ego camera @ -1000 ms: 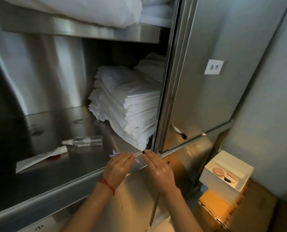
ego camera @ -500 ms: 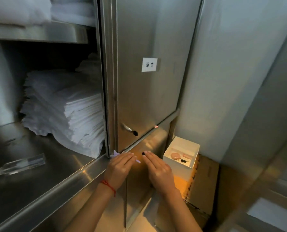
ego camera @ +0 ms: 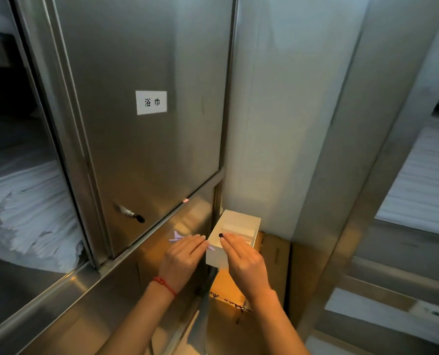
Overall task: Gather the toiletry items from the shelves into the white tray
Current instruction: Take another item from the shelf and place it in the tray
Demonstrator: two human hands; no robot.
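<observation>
Person showing two bare forearms, no sleeves. Left wrist wearing thin red string bracelet (ego camera: 165, 286). Right hand (ego camera: 244, 262) wearing no jewellery.

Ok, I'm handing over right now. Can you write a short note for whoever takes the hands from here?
Left hand: holds a thin lilac item, beside the white tray.
Right hand: pinches a small black item at the tray's near rim.
Done: both items carried to the tray; its contents are hidden by the hands.
Left: drop both in, then check the open shelf by the folded white linens for more.
</observation>
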